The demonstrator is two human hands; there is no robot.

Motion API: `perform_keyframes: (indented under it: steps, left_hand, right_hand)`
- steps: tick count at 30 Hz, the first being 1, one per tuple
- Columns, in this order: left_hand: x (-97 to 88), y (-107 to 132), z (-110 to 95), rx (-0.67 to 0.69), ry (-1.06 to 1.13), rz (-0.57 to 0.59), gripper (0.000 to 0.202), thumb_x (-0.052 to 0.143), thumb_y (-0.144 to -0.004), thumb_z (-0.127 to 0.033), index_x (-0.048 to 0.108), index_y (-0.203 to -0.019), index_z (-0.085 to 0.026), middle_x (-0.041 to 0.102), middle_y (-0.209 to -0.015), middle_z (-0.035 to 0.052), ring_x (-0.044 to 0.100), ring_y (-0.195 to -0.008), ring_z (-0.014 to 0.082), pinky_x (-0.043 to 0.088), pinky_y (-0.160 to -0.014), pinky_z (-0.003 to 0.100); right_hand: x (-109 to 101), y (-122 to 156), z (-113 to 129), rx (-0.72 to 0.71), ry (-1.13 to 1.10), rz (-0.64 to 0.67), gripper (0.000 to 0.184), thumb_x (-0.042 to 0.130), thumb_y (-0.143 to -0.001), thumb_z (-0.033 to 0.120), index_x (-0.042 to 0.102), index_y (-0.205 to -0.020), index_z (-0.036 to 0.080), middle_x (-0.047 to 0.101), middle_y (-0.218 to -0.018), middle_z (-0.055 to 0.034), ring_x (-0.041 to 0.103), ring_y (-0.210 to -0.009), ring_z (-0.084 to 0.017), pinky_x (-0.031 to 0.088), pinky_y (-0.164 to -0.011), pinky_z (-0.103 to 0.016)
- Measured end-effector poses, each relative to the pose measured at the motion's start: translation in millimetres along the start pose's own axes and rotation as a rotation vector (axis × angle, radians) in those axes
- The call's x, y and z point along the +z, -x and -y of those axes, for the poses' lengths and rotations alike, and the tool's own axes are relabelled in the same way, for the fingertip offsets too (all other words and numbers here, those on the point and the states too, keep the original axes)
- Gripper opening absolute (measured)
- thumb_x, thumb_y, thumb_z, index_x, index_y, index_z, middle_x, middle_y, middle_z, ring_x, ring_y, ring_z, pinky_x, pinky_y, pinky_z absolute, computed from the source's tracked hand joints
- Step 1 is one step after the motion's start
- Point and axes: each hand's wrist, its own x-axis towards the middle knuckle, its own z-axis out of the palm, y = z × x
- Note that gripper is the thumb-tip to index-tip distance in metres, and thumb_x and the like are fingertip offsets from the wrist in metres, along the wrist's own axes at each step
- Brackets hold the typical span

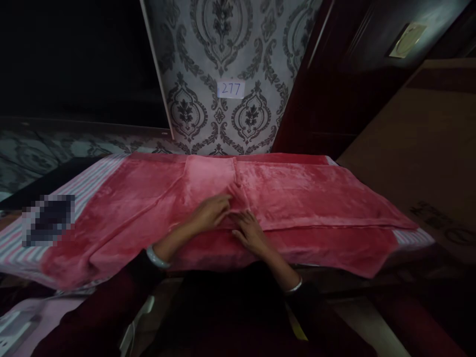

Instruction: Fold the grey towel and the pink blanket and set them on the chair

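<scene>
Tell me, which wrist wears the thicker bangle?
The left wrist's bangle, broad and pale; the right wrist's bangle is only a thin silvery band.

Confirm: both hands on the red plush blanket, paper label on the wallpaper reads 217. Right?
Not quite. The paper label reads 277, not 217, as the head view shows. The left hand and right hand are both on the red plush blanket.

The red blanket [297, 193] lay flat and open on both sides; the patterned wall [223, 49] shut off its far edge; a cardboard box [420, 148] crowded the right; a dark thing [48, 220] sat left.
</scene>
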Motion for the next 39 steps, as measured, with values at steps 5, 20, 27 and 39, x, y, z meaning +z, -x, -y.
perform_keyframes:
  steps: [5, 20, 27, 39]
  left_hand:
    - [18.9, 13.2, -10.0, 0.008, 0.064, 0.116, 0.019, 0.045, -0.097, -0.02, 0.062, -0.088, -0.02, 0.072, -0.107, 0.0087, 0.066, -0.099, 0.0203, 0.052, -0.092, 0.036]
    - [44.9, -15.3, -5.7, -0.135, -0.103, 0.099, 0.026, 0.073, -0.085, -0.032, 0.065, -0.105, -0.017, 0.066, -0.113, 0.0117, 0.06, -0.108, 0.0286, 0.05, -0.096, 0.046]
    - [28.4, 2.4, -2.7, -0.136, -0.108, 0.011, 0.026, 0.069, -0.088, -0.03, 0.065, -0.11, -0.019, 0.066, -0.117, 0.0107, 0.06, -0.11, 0.0273, 0.048, -0.1, 0.046]
    - [-31.1, 84.2, 34.7, -0.321, -0.165, -0.012, 0.025, 0.061, -0.089, -0.037, 0.068, -0.106, -0.019, 0.07, -0.108, 0.0098, 0.064, -0.104, 0.0256, 0.052, -0.093, 0.04]
  right_hand:
    - [4.3, 5.4, -10.0, 0.062, 0.0, -0.072, 0.042, 0.063, -0.093, 0.031, 0.068, -0.133, 0.018, 0.052, -0.152, -0.016, 0.038, -0.147, -0.032, 0.037, -0.118, -0.055]
    - [-18.4, -3.1, -21.5, 0.329, -0.517, -0.213, 0.029, 0.064, -0.089, 0.045, 0.078, -0.095, 0.021, 0.073, -0.122, -0.0132, 0.066, -0.118, -0.029, 0.051, -0.102, -0.047]
    - [-21.6, -22.6, -17.2, 0.378, -0.482, -0.353, 0.02, 0.063, -0.079, 0.038, 0.058, -0.067, 0.023, 0.058, -0.066, 0.0013, 0.057, -0.067, -0.017, 0.05, -0.068, -0.03]
    - [-51.8, -38.3, -22.8, 0.131, -0.357, -0.098, 0.05, 0.051, -0.085, 0.014, 0.067, -0.132, 0.022, 0.064, -0.094, -0.0028, 0.057, -0.08, -0.017, 0.049, -0.074, -0.029]
